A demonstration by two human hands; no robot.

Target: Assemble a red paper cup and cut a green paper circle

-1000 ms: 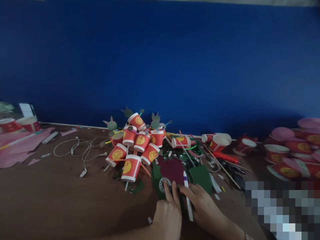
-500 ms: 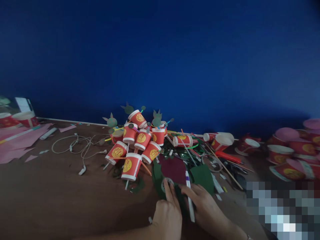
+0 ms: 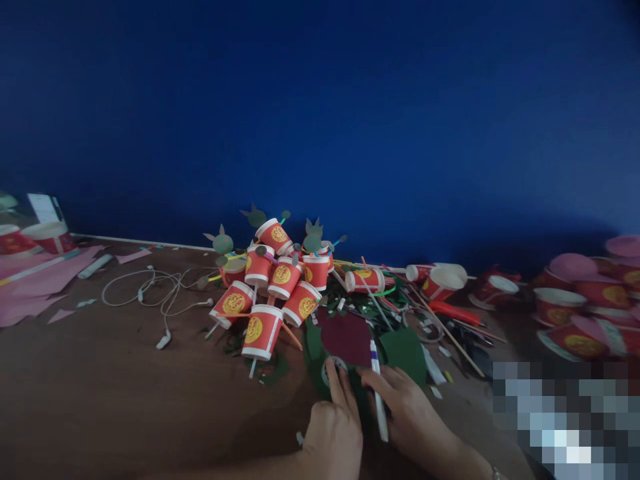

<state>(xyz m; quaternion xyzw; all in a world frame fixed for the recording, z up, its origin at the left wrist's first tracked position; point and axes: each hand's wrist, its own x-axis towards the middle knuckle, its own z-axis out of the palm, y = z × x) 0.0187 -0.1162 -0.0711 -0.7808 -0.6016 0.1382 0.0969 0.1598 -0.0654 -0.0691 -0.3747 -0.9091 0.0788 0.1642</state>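
My left hand (image 3: 334, 427) presses stretched fingertips onto a small pale ring (image 3: 327, 373), perhaps a roll of tape. The ring lies on dark green paper (image 3: 313, 347), below a dark maroon paper piece (image 3: 345, 339). My right hand (image 3: 415, 407) is closed around a white pen (image 3: 375, 363) with a purple band, which leans upright across its fingers. The pen's lower tip and the spot where it meets the paper cannot be made out. Another green paper piece (image 3: 407, 353) lies just beyond the right hand.
Red paper cups (image 3: 263, 333) joined with straws stand stacked left of the hands. Behind lie a tipped cup (image 3: 365, 281), loose straws and paper scraps. White earphones (image 3: 163, 340) and pink paper (image 3: 30, 293) are left. More cups (image 3: 560, 303) stand right. A blue wall rises behind.
The view has shifted very slightly. Both hands keep nearly the same place, the left on the ring and the right around the pen.
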